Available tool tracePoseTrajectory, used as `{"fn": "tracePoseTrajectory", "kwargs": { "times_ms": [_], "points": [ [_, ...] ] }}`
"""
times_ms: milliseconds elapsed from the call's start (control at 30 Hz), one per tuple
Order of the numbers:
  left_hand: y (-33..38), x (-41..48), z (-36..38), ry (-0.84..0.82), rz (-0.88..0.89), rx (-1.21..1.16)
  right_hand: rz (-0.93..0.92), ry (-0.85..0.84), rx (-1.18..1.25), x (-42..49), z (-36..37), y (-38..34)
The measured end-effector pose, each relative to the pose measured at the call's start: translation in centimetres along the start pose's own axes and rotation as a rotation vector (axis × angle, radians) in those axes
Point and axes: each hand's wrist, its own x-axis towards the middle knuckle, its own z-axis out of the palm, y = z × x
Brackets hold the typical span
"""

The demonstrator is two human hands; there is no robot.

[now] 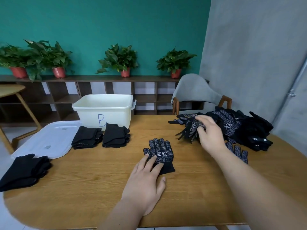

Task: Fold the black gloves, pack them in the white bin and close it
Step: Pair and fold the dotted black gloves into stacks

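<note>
A black dotted glove [160, 151] lies flat, palm up, in the middle of the wooden table [93, 176]. My left hand [146, 180] presses its cuff end with straight fingers. My right hand [210, 134] pinches a dotted glove [189, 128] at the left edge of the loose glove pile [240, 128] on the right. The open white bin [103, 108], marked B, stands at the back; its inside is hidden. Its lid [44, 141] lies to the left. Two folded stacks [86, 137] [115, 136] sit before the bin, a third stack [25, 171] at the left edge.
Another single glove [237, 151] lies under my right forearm. A grey chair [196, 93] stands behind the table at the right, beside a grey wall. A low shelf with potted plants [119, 60] runs along the green back wall. A round side table [11, 90] stands far left.
</note>
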Motion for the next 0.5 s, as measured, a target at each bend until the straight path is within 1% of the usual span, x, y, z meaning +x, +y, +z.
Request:
{"fn": "tracePoseTrajectory", "kwargs": {
  "times_ms": [133, 200, 233, 267, 300, 367, 400, 433, 500],
  "points": [
    [0.1, -0.2, -0.2, 0.042, 0.004, -0.004, 0.005, 0.175, 0.275, 0.6, -3.1, -3.1],
    [0.1, -0.3, -0.2, 0.060, 0.001, -0.008, 0.005, 0.221, 0.325, 0.2, -4.0, -3.9],
    [0.0, -0.2, -0.2, 0.067, -0.003, -0.010, -0.002, 0.217, 0.301, 0.0, -4.2, -4.1],
    [0.0, -0.2, -0.2, 0.072, -0.007, -0.014, -0.005, 0.167, 0.239, -0.2, -4.3, -3.9],
    [0.0, -0.1, -0.1, 0.075, -0.010, -0.017, 0.004, 0.059, 0.138, -0.5, -4.4, -3.5],
    [-0.1, -0.2, 0.0, 0.082, -0.008, -0.023, 0.061, -0.272, -0.101, -1.4, -4.1, -2.3],
    [0.0, -0.2, 0.0, 0.085, -0.002, -0.026, 0.084, -0.384, -0.211, -2.1, -4.0, -1.5],
    [0.0, -0.2, 0.0, 0.086, 0.003, -0.030, 0.093, -0.420, -0.296, -2.8, -3.9, -0.8],
    [0.1, -0.3, 0.0, 0.092, 0.004, -0.032, 0.101, -0.369, -0.348, -4.3, -4.0, 0.2]
  ]
}}
